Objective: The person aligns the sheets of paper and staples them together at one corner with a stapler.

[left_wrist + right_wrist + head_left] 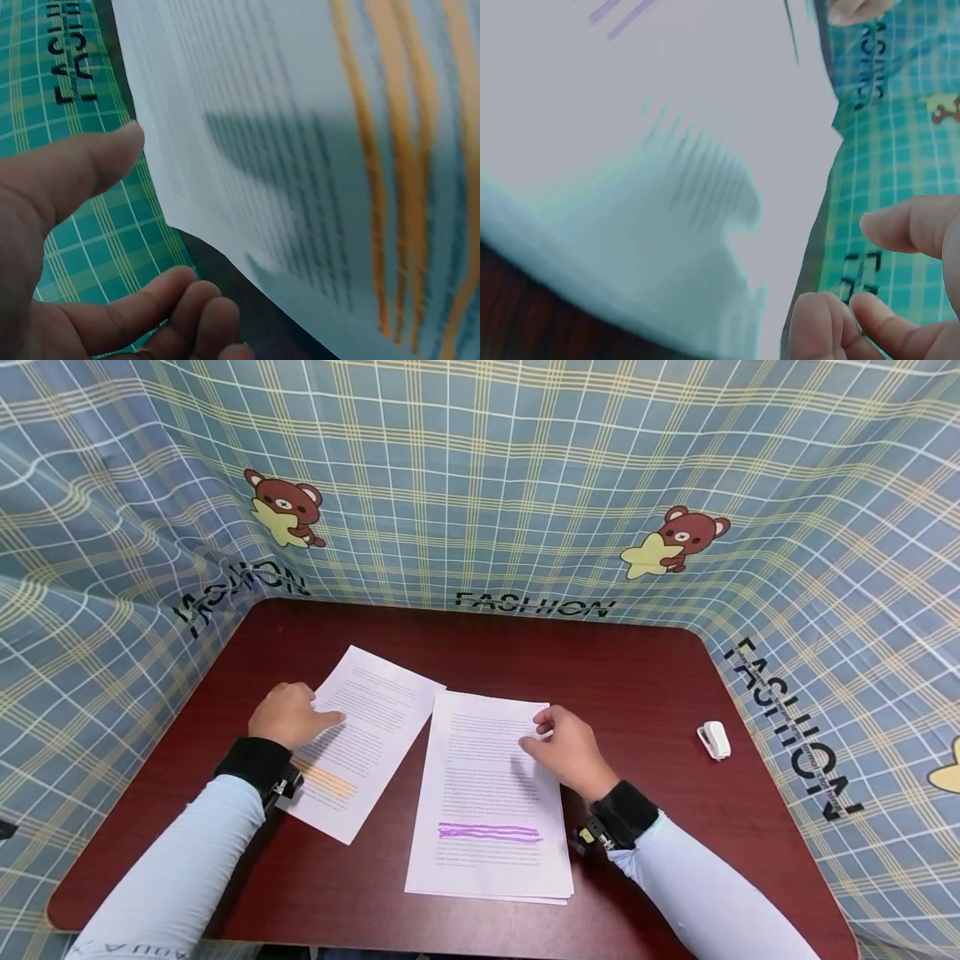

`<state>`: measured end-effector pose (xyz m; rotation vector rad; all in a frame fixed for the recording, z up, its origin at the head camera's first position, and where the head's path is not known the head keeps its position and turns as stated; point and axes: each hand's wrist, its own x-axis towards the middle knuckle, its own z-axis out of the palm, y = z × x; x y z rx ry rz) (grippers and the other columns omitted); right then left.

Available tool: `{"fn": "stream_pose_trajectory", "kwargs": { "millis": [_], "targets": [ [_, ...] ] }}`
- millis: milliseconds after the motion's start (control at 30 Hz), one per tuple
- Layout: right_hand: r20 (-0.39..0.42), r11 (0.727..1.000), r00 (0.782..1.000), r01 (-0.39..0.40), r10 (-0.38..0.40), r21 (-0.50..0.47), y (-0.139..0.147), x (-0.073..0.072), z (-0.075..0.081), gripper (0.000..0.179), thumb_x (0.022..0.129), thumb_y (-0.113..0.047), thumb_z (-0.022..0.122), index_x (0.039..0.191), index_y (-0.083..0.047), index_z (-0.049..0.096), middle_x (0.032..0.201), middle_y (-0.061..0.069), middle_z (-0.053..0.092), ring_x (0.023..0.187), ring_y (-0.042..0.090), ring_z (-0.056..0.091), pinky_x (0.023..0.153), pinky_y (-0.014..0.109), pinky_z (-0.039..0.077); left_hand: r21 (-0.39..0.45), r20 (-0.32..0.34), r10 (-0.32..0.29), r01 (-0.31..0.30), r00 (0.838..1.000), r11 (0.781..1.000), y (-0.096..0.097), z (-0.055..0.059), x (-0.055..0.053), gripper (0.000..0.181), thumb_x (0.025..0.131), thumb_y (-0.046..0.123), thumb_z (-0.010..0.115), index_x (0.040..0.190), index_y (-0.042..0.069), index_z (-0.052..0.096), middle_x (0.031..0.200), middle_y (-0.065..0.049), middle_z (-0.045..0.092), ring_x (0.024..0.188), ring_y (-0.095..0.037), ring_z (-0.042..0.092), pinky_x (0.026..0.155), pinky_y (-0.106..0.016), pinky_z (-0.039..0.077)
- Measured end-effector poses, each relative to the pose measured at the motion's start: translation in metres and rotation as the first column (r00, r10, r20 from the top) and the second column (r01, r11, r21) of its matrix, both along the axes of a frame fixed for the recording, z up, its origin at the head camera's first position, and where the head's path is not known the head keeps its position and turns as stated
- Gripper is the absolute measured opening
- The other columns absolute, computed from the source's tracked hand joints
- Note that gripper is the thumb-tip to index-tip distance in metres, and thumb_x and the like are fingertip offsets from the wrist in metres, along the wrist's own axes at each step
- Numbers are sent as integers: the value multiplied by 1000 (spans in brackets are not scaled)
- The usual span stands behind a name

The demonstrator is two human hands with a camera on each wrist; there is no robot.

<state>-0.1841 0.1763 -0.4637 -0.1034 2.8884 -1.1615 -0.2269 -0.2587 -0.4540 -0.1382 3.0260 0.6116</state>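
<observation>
The left grip [288,717] is hanging released, thumb and fingers parted, by the left edge of a printed sheet [375,710] that is showing orange stripes near its foot; the right grip [567,750] is likewise curving loosely apart at the upper right edge of a purple-marked paper stack [491,777]; both papers are lying on the dark red worktop [622,677], a white stapler [715,740] sitting at right

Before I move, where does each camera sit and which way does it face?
Head: on the head, facing forward and down at the table; left grip, right grip and both sleeves show.
Left wrist: worn there, facing the orange-marked page; left grip shows.
Right wrist: worn there, facing the purple-marked page; right grip and left fingertips show.
Head and left wrist share the orange-marked page.
</observation>
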Motion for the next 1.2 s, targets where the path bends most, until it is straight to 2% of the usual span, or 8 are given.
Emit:
{"fn": "stream_pose_trajectory", "kwargs": {
  "millis": [167,333,467,667,833,933,1033,1200],
  "targets": [
    [-23,999,999,-32,31,-13,-25,-2,10,55,86,-31,81,128,-2,60,117,16,66,92,21,68,84,41,56,-35,41,5,-3,999,999,-11,-4,-3,65,82,50,80,103,-10,67,96,-28,56,81,-37,57,65,-45,46],
    [-1,996,998,-64,64,-60,-55,-3,19,62,85,-29,81,136,0,58,122,18,66,93,20,70,85,40,56,-55,62,18,-15,998,998,-18,-10,-6,70,81,53,80,105,-11,66,99,-30,54,82,-39,56,66,-47,46],
    [43,989,991,-123,127,-88,-80,-3,22,65,86,-29,80,140,0,57,126,18,66,98,20,70,87,39,57,-61,59,19,-15,998,998,-21,-13,-7,71,81,54,79,105,-11,66,99,-31,54,81,-40,56,65,-47,46],
    [141,975,972,-169,189,-142,-111,-2,19,70,87,-35,78,144,-1,54,128,14,67,105,22,68,88,38,56,-77,73,33,-27,997,997,-18,-17,-8,74,81,56,79,109,-11,66,101,-31,54,82,-41,56,66,-48,46],
    [268,948,941,-125,207,-293,-129,1,15,75,86,-33,80,146,2,51,127,12,65,97,21,72,82,33,55,-92,107,41,-31,993,995,-15,-20,-8,78,80,58,79,115,-11,65,103,-32,54,87,-44,55,69,-52,47],
    [305,926,922,-121,238,-357,-136,5,15,76,85,-30,81,146,4,50,129,14,63,91,21,75,77,30,56,-97,111,48,-37,993,995,-14,-21,-7,78,80,57,80,116,-10,64,103,-32,54,88,-45,55,70,-53,46],
    [280,928,923,-164,264,-333,-142,8,17,70,85,-30,80,142,3,55,130,15,64,96,17,68,80,30,53,-93,105,56,-47,993,995,-15,-21,-7,78,79,55,81,117,-10,64,102,-31,55,86,-44,56,69,-52,46],
    [263,942,926,-198,270,-270,-150,12,16,66,84,-32,79,138,0,59,128,12,66,103,18,60,86,32,51,-71,97,73,-66,993,995,-18,-20,-5,78,77,55,82,115,-11,63,99,-30,56,84,-41,56,66,-49,46]
  ]
}}
